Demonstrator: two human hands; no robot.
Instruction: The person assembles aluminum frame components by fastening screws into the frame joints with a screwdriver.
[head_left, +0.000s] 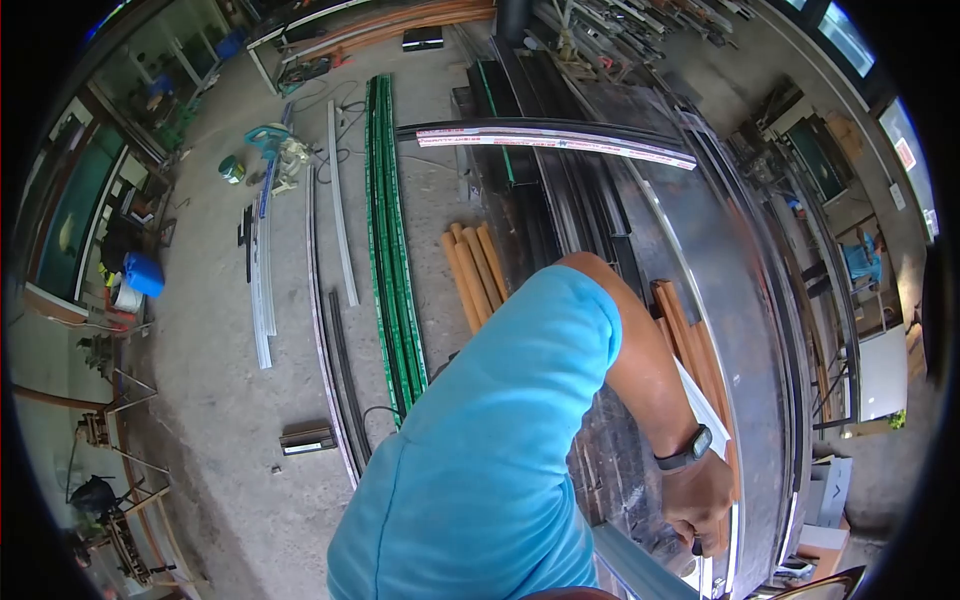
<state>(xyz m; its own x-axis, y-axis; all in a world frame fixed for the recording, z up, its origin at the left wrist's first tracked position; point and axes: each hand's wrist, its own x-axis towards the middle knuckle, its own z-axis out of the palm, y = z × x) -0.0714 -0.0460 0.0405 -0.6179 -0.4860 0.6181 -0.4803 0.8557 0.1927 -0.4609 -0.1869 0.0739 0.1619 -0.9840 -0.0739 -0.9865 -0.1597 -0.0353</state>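
Note:
I am looking down over my own shoulder in a blue T-shirt (480,450). My left arm, with a black watch (686,450) on the wrist, bends down to my left hand (705,500) at the lower right. That hand is closed in a fist around a small dark object (697,547), of which only the tip shows below the fingers. The fist hangs over a long metal rack (720,260) of dark profiles, beside a pale grey-blue profile (640,565) and a white sheet (708,405). My right hand is out of sight.
On the concrete floor lie green-wrapped profiles (392,240), grey and white strips (262,280), orange-brown bars (475,262) and a small dark box (307,438). A white-taped profile (555,140) lies across the rack. Shelving and cartons line the right wall; a blue drum (143,273) stands at the left.

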